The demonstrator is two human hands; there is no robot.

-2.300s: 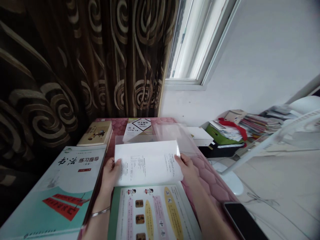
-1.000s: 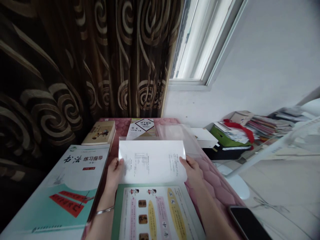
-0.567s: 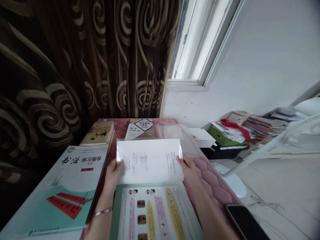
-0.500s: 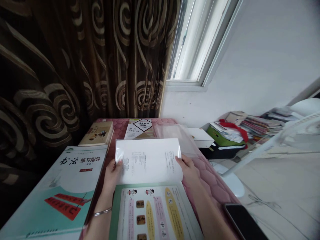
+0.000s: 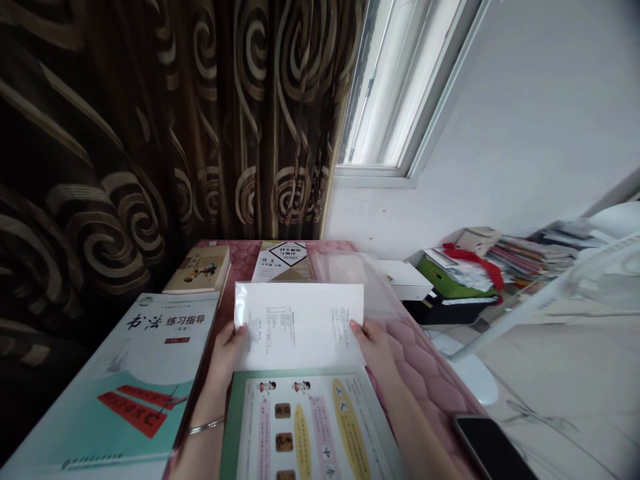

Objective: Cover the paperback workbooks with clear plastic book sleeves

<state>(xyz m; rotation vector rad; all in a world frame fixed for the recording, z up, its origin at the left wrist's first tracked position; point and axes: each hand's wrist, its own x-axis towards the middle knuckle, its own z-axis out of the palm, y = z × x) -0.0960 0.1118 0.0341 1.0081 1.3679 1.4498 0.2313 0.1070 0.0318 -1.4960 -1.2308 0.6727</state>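
An open book lies in front of me, its white inside cover (image 5: 300, 325) raised and its colourful green-edged page (image 5: 305, 427) flat below. My left hand (image 5: 227, 347) pinches the left edge of the white cover, where a clear plastic sleeve shows around it. My right hand (image 5: 373, 347) grips the cover's right edge. A thin bracelet sits on my left wrist.
A large teal calligraphy workbook (image 5: 125, 380) lies at the left, a tan book (image 5: 200, 269) behind it, and a black-and-white booklet (image 5: 283, 260) at the back. Clear plastic covers (image 5: 350, 273) lie at the right. A black phone (image 5: 493, 450) rests near the pink table's (image 5: 425, 360) edge. Cluttered shelves stand beyond.
The white cover stays held at both edges; my hands shifted only slightly, and the view swayed a little.
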